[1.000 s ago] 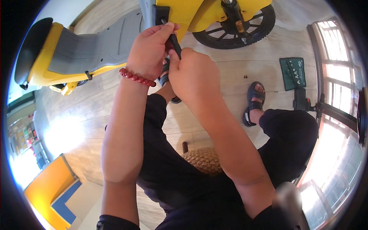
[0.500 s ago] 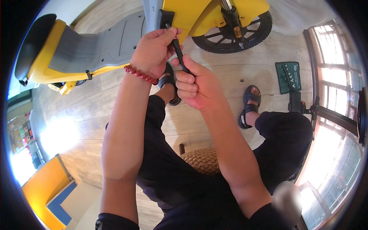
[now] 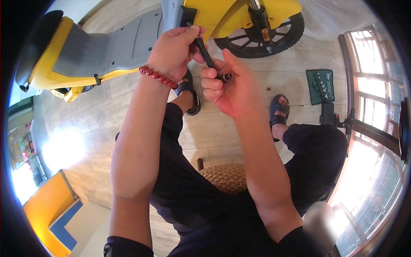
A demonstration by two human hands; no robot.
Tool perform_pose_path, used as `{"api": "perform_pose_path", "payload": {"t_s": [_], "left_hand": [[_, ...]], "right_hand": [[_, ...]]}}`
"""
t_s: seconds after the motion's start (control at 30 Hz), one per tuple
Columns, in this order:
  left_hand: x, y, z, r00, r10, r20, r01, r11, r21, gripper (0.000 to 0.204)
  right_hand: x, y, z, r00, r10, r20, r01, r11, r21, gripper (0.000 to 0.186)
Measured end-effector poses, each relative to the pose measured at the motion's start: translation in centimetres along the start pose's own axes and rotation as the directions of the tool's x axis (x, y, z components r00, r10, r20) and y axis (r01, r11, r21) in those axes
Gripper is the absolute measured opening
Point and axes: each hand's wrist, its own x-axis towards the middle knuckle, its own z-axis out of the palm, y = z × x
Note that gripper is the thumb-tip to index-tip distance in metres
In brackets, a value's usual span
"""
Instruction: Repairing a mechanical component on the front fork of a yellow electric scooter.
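Note:
A black-handled screwdriver (image 3: 206, 55) slants between my two hands, its thin shaft pointing up at a black part (image 3: 187, 15) on the front of a yellow and grey scooter (image 3: 128, 43). My left hand (image 3: 173, 48), with a red bead bracelet (image 3: 157, 77) at its wrist, pinches the screwdriver near the shaft. Around the handle's rear end the fingers of my right hand (image 3: 233, 88) curl loosely, the thumb lifted off it. Whether the screwdriver's tip sits in a screw is too small to tell.
The scooter's front wheel (image 3: 261, 38) stands right of the hands. Tiny dark pieces (image 3: 269, 89) lie on the wooden floor near my right sandal (image 3: 279, 112). Farther right is a green tool pouch (image 3: 321, 87) holding several tools. A woven stool (image 3: 224, 177) is under me.
My right hand has loosened, its thumb rising off the handle and the handle's rear end coming into sight. The left hand keeps its pinch, shifted very slightly.

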Motion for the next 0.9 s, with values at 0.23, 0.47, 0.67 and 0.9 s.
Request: {"api": "perform_pose_path", "payload": {"t_s": [0.23,0.47,0.67,0.9], "left_hand": [[0.0,-0.1,-0.4,0.999,-0.02,0.044,0.021,1.0,-0.015,0.026],[0.0,-0.2,-0.4,0.999,-0.001,0.032,0.004,0.998,-0.066,0.025],[-0.1,0.2,-0.6,0.998,-0.034,0.057,0.038,0.996,-0.076,0.025],[-0.3,0.0,0.2,1.0,-0.002,0.012,0.002,0.999,-0.038,0.025]], "right_hand": [[1.1,1.0,0.1,0.913,-0.397,-0.096,0.173,0.588,-0.79,0.023],[1.8,1.3,-0.3,0.952,-0.293,-0.086,0.229,0.871,-0.434,0.023],[1.6,1.2,0.1,0.998,-0.066,0.024,0.065,0.997,0.047,0.023],[2.4,1.1,-1.8,0.972,-0.075,0.222,0.138,0.949,-0.285,0.026]]}}
